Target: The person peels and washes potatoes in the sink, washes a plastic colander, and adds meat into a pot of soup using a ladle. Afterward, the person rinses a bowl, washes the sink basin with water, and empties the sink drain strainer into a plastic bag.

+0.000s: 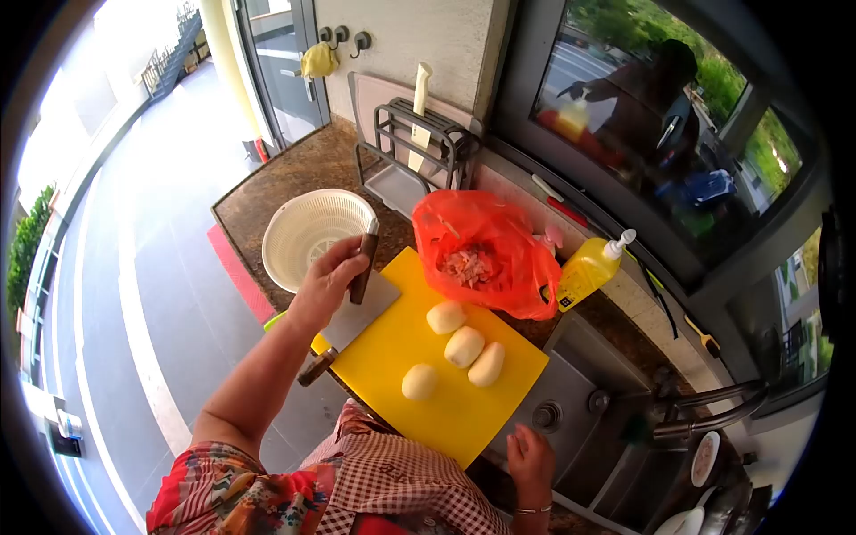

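Observation:
My left hand (pixel 328 283) is closed around a dark wooden-handled tool (pixel 365 263) with a metal end, held over the edge of a yellow cutting board (pixel 446 412). Beneath it a cleaver (pixel 367 308) lies on the board's left corner, its wooden handle (pixel 318 366) sticking out past the edge. Several peeled potatoes (pixel 464 346) sit on the board, one (pixel 419 382) apart from the others. My right hand (pixel 531 456), with a bracelet at the wrist, hangs empty near the sink, its fingers loosely bent. A red plastic bag (pixel 486 254) holding chopped meat stands open behind the potatoes.
A white colander (pixel 318 234) stands left of the bag. Behind are a dark rack (pixel 426 134) with a light-handled utensil and a yellow soap bottle (pixel 590 270). At the right are a steel sink (pixel 571 379) and faucet (pixel 713 412). A window (pixel 660 98) borders the counter.

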`<act>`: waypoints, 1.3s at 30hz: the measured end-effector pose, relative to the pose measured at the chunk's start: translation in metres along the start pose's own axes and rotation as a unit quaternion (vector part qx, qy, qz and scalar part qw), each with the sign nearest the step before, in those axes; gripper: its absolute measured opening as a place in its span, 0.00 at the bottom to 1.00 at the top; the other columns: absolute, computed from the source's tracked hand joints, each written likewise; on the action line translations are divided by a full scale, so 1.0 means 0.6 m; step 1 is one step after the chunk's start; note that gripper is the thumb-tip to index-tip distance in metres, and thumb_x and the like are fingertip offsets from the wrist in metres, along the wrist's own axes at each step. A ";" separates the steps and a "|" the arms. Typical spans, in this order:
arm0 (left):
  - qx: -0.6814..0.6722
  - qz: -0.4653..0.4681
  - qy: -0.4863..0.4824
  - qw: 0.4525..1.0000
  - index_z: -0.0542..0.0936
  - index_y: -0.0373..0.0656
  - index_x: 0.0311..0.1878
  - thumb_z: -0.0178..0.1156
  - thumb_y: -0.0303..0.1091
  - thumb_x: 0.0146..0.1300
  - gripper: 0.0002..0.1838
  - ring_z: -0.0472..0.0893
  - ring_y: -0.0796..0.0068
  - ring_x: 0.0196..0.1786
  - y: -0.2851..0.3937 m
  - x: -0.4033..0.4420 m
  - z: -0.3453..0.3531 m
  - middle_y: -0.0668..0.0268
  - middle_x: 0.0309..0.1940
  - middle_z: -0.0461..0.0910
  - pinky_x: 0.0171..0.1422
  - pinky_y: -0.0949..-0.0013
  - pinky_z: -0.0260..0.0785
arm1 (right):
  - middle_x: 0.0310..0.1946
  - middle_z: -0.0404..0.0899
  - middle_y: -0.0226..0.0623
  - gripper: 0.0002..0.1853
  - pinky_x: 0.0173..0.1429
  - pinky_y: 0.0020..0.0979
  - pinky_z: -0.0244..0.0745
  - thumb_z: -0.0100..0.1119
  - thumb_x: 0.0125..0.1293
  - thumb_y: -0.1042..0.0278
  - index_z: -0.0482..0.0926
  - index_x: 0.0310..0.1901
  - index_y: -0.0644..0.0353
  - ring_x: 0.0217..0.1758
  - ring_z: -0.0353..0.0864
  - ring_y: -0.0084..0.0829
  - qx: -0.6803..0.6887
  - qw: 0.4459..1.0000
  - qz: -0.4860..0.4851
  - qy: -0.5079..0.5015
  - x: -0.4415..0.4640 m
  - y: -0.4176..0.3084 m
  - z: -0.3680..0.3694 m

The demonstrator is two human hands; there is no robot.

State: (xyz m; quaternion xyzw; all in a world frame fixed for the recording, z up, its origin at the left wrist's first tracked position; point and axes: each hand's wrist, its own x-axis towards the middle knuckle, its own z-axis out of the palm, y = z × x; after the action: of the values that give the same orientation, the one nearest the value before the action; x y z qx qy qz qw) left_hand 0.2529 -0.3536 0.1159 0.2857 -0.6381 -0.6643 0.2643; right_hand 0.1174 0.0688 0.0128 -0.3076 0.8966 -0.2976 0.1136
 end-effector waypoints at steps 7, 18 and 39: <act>-0.077 0.001 -0.016 0.997 0.74 0.40 0.67 0.59 0.35 0.73 0.22 0.74 0.85 0.44 -0.018 0.027 -0.024 0.74 0.44 0.78 0.48 0.77 0.67 | 0.57 0.76 0.52 0.31 0.64 0.45 0.74 0.71 0.61 0.64 0.73 0.65 0.62 0.61 0.76 0.51 -0.017 0.967 -0.242 0.078 0.190 -0.246 -0.026; -0.089 -0.015 -0.058 0.994 0.73 0.36 0.67 0.58 0.32 0.73 0.22 0.76 0.83 0.49 -0.038 -0.002 -0.099 0.71 0.48 0.79 0.58 0.76 0.69 | 0.63 0.72 0.52 0.42 0.75 0.68 0.52 0.73 0.55 0.50 0.68 0.71 0.52 0.68 0.72 0.53 -0.157 0.932 -0.298 0.133 0.554 -0.418 0.150; 0.083 0.114 -0.087 0.986 0.73 0.42 0.68 0.61 0.34 0.69 0.25 0.82 0.76 0.37 -0.144 0.370 0.213 0.64 0.38 0.83 0.41 0.70 0.75 | 0.47 0.85 0.38 0.17 0.73 0.70 0.57 0.63 0.64 0.60 0.82 0.54 0.52 0.55 0.83 0.40 -0.282 0.940 -0.189 0.018 0.519 -0.239 0.113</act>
State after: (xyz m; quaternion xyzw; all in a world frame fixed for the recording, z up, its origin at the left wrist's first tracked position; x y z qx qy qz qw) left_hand 0.0077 -0.4198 0.0230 0.1732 -0.7402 -0.5966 0.2572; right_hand -0.0316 -0.2462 0.0387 -0.4856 0.8709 -0.0543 -0.0526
